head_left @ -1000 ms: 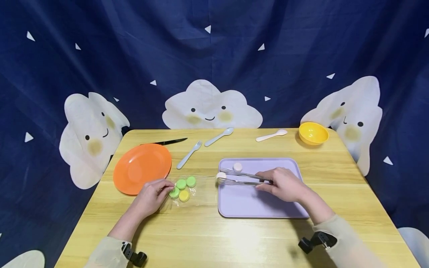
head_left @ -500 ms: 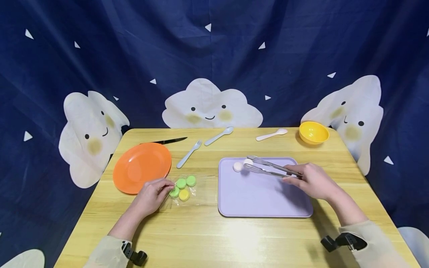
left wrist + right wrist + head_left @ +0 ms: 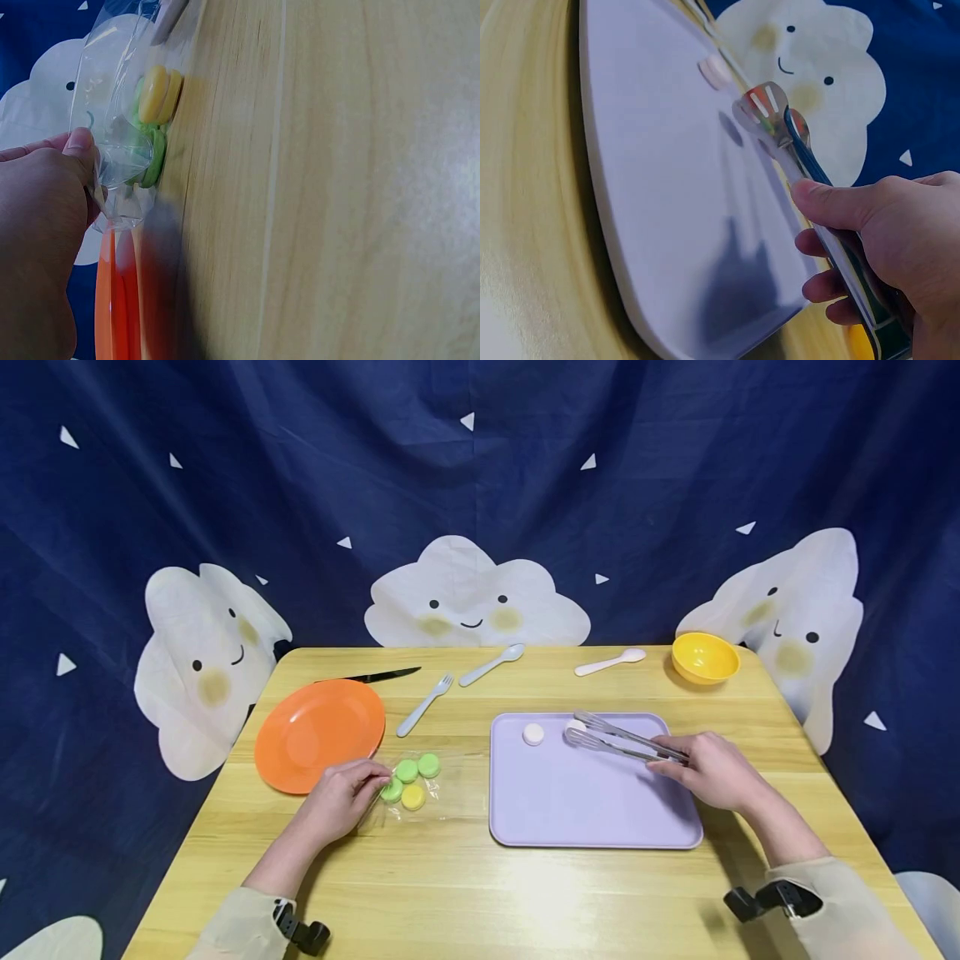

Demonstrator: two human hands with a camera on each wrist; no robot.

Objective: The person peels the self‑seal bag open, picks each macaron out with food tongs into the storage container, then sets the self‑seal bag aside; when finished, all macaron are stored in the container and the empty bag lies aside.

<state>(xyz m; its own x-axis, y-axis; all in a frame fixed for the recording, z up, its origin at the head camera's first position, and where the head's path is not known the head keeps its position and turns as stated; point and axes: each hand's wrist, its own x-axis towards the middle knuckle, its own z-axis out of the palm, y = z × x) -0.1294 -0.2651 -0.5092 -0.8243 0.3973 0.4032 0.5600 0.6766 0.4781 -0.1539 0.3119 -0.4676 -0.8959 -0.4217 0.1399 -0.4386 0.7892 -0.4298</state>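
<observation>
Right hand (image 3: 712,771) grips metal tongs (image 3: 622,742) by the handle end, thumb on top, fingers curled beneath. Tong tips sit over the far part of the purple tray (image 3: 592,810), closed on a white round piece (image 3: 575,727); in the right wrist view the piece is hidden behind the slotted tips, so contact is hard to confirm there. A second white piece (image 3: 533,734) lies on the tray just left of the tips, apart from them.

Left hand (image 3: 341,793) rests on the table (image 3: 465,893), thumb and fingers pinching the edge of a clear bag (image 3: 427,785). Left wrist view shows the pinch on the plastic plainly. Inside the bag: three green rounds (image 3: 407,771) and a yellow one (image 3: 412,797), clustered and touching.

Orange plate (image 3: 318,733) just left of the bag, near the left hand. Along the far edge: black knife (image 3: 375,677), pale blue fork (image 3: 423,706), pale blue spoon (image 3: 491,665), white spoon (image 3: 609,662), yellow bowl (image 3: 703,657) at the far right corner. Blue cloud-print cloth (image 3: 480,485) hangs behind.
</observation>
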